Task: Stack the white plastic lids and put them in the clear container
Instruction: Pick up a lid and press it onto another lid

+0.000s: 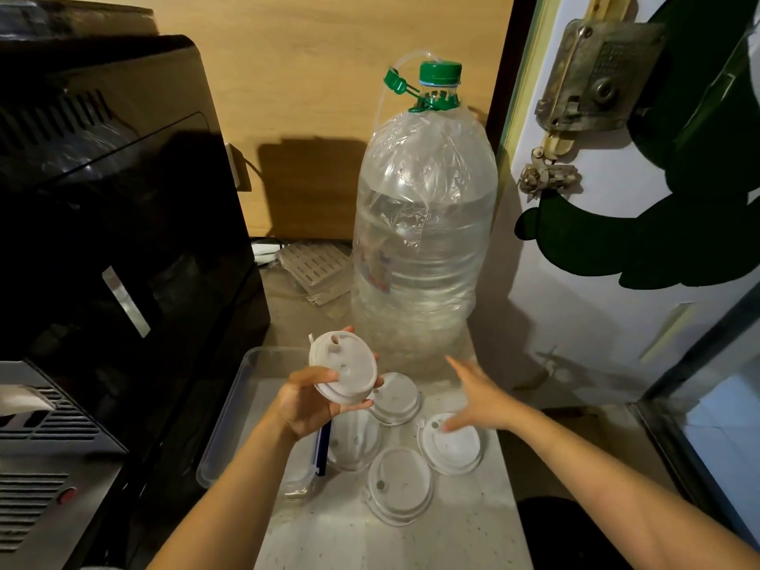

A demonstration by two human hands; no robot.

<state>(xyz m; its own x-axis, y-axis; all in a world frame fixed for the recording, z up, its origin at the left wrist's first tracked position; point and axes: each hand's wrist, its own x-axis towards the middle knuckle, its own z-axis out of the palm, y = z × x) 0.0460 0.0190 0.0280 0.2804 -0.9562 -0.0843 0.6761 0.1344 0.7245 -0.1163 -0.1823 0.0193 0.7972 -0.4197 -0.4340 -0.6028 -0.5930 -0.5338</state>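
From the head camera the job looks barely begun: the left hand [306, 405] holds up a lid [343, 367], possibly a thin stack of two since a second rim shows at its lower edge, though I cannot be sure. It is held tilted above the clear container [230, 409], which sits on the counter [411, 540] beside a black machine [123, 224] and appears to hold no lids yet. Four more lids lie loose on the counter: a far lid [395, 399] just under the raised one, a right lid [450, 444], a near lid [399, 491] that seems to rest on another rim, and a left lid [355, 440] against the container's edge, next to a blue strip [323, 446] I cannot identify. So collecting, stacking and putting them in the container are all left to do. The left hand is closed around the raised lid, thumb across its face and fingers behind its rim. The right hand [479, 394] is spread open and empty, blurred, fingers pointing toward the big water bottle [423, 240], its heel over the right lid; whether it touches that lid I cannot tell.
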